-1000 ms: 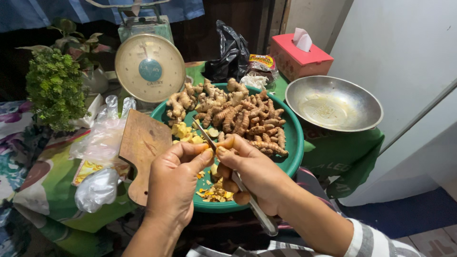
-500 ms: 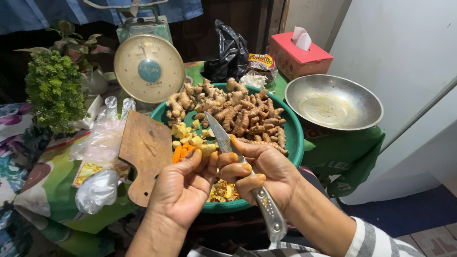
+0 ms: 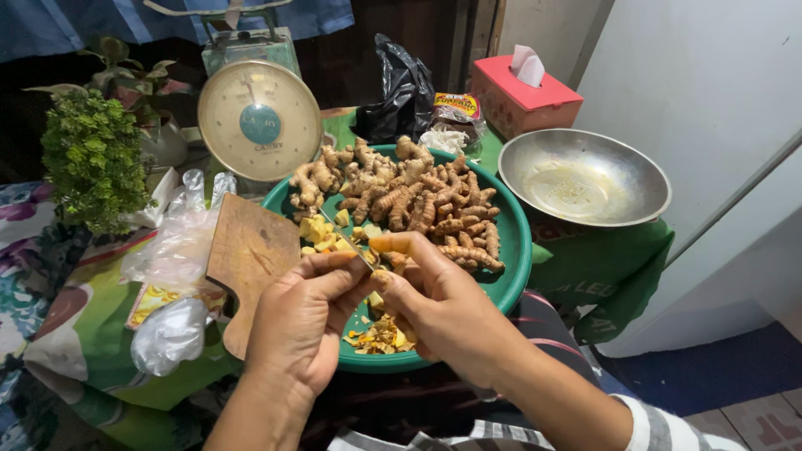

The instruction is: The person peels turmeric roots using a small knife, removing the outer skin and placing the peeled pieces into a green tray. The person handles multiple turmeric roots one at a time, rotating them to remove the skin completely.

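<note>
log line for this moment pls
left hand: pinching yellow root piece | right hand: holding small knife | under: round green plastic tray

Bare forearms; striped grey-and-white sleeve point(image 3: 668, 422) on right.

My fingers point(image 3: 334, 280) meet over the near rim of the basin point(image 3: 514, 250), which holds turmeric roots point(image 3: 418, 200) at its far side and peelings point(image 3: 380, 336) nearest me. Left of it lies the cutting board point(image 3: 246, 259); behind stands the scale point(image 3: 257, 121); right sits the metal bowl point(image 3: 583, 177), the tissue box point(image 3: 525, 100) beyond it.
</note>
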